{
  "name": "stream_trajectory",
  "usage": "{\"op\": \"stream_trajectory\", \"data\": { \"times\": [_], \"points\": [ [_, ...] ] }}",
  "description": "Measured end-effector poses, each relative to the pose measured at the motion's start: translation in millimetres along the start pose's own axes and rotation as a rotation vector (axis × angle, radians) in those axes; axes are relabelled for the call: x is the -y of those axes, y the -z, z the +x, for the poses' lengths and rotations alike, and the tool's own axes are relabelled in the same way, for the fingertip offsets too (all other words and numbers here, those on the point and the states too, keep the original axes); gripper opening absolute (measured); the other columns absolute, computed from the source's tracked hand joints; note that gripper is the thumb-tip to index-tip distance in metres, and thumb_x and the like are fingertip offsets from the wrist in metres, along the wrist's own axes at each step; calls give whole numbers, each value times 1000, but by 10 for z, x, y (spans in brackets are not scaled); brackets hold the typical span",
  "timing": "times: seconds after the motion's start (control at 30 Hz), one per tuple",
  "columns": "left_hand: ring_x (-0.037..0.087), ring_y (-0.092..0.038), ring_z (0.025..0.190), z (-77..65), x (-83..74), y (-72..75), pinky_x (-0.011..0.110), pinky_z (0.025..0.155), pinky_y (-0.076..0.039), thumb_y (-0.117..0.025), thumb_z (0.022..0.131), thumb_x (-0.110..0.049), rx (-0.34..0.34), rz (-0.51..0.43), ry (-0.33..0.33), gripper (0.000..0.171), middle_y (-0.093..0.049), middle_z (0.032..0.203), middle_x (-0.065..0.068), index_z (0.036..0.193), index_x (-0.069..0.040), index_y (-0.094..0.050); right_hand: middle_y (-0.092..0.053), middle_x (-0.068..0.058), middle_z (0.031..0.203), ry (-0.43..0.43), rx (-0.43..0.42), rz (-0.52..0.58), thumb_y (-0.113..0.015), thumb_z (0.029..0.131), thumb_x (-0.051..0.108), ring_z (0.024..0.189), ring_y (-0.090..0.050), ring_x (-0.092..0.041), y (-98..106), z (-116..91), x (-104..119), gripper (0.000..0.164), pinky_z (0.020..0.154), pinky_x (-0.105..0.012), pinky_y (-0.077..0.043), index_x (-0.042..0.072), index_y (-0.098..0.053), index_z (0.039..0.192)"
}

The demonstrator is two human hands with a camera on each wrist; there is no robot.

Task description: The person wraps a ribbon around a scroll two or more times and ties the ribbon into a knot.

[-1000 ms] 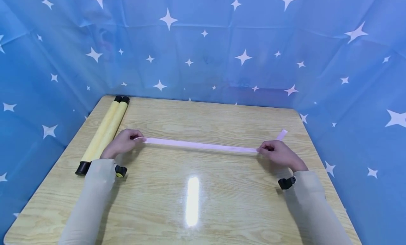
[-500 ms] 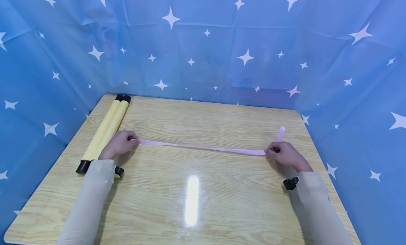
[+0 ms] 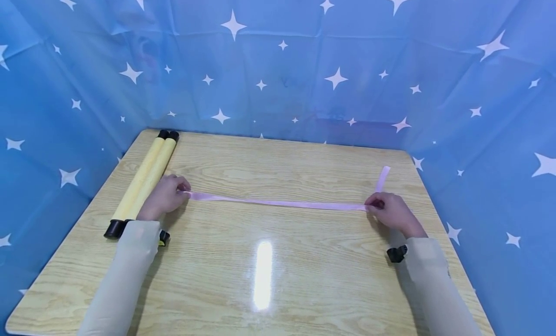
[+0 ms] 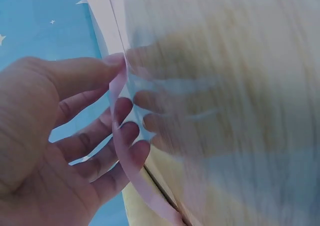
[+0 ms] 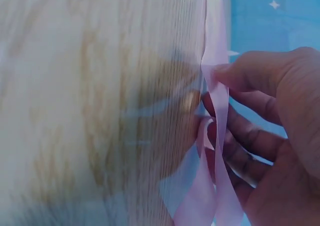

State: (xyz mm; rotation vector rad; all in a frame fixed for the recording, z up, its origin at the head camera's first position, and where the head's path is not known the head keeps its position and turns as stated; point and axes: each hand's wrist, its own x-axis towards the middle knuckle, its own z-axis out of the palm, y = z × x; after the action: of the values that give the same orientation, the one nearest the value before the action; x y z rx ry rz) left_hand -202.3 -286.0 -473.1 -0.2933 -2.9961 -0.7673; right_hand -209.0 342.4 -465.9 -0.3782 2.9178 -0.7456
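Note:
A long pink ribbon (image 3: 278, 203) runs nearly straight across the table between my two hands, twisted a little near its left part. My left hand (image 3: 166, 197) pinches it between thumb and fingers; the left wrist view shows a tail of ribbon (image 4: 135, 171) hanging past the fingertips. At the other side my right hand (image 3: 394, 210) pinches the ribbon, and a short end sticks up beyond that hand. In the right wrist view the ribbon (image 5: 216, 36) passes under the thumb, with loose lengths falling below over the other fingers.
Two pale yellow rolls (image 3: 147, 176) with black end caps lie side by side at the table's left, right by my left hand and forearm. The wooden table (image 3: 278, 167) has a glossy surface with a light reflection. A blue star-printed curtain (image 3: 278, 99) surrounds its far sides.
My hands have moved a little farther apart, the right hand to the right and the left hand slightly left. The ribbon between them has become longer and partly twisted.

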Motion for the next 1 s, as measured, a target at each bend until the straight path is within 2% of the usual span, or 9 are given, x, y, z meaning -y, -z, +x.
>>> {"op": "stream_trajectory", "data": {
  "times": [0.1,0.23,0.37,0.5,0.57,0.67,0.77,0.87,1.0],
  "points": [
    [38,-53,100,-15,3,14,52,85,-45,-66,88,-8,-10,-16,-6,25,-59,106,24,109,6,-68,-69,-9,97,8,-37,1,-66,94,16,86,-57,-25,15,-8,6,14,76,-42,-46,8,-73,103],
    [43,-45,111,-35,23,88,56,87,-43,-67,90,-13,-49,-63,25,34,-53,117,28,119,6,-64,-69,-10,100,-1,-72,13,-67,94,22,100,-51,-32,50,-33,32,18,86,-50,-40,8,-73,103],
    [48,-32,121,-50,73,229,61,89,-41,-68,92,-19,-108,-76,97,46,-43,131,31,129,4,-57,-68,-12,100,-5,-78,35,-68,93,33,105,-48,-35,66,-51,73,35,89,-54,-38,4,-71,112],
    [52,-24,124,-62,160,380,67,88,-37,-69,91,-29,-133,-28,189,65,-31,138,38,140,6,-46,-66,-16,110,-5,-71,58,-68,91,42,113,-47,-38,50,-41,121,52,93,-56,-38,3,-65,126],
    [56,-22,123,-71,209,445,69,88,-35,-70,89,-36,-118,7,243,78,-27,139,41,146,7,-38,-63,-19,119,1,-62,69,-67,91,43,118,-46,-40,30,-29,147,56,95,-58,-37,4,-62,131],
    [61,-22,120,-94,284,523,70,85,-35,-68,88,-47,-52,41,322,97,-23,137,46,152,11,-24,-57,-23,131,31,-45,92,-67,92,42,123,-46,-42,-8,-13,186,60,98,-59,-38,2,-57,136],
    [61,-29,110,-105,335,576,67,78,-38,-66,88,-52,31,65,385,104,-27,128,48,150,16,-18,-54,-24,136,72,-39,102,-67,93,38,123,-49,-42,-58,-4,207,60,98,-57,-40,-2,-56,136],
    [53,-36,98,-103,356,610,59,72,-41,-65,88,-51,81,74,448,99,-34,114,41,145,19,-23,-58,-24,130,112,-53,102,-69,93,32,115,-55,-40,-109,-1,206,55,93,-55,-45,-4,-58,133],
    [39,-45,80,-95,378,640,45,63,-41,-66,87,-48,121,69,515,76,-43,91,27,117,18,-44,-65,-20,115,167,-95,39,-70,92,20,99,-59,-34,-172,15,185,40,84,-50,-48,-3,-66,124]
  ]
}}
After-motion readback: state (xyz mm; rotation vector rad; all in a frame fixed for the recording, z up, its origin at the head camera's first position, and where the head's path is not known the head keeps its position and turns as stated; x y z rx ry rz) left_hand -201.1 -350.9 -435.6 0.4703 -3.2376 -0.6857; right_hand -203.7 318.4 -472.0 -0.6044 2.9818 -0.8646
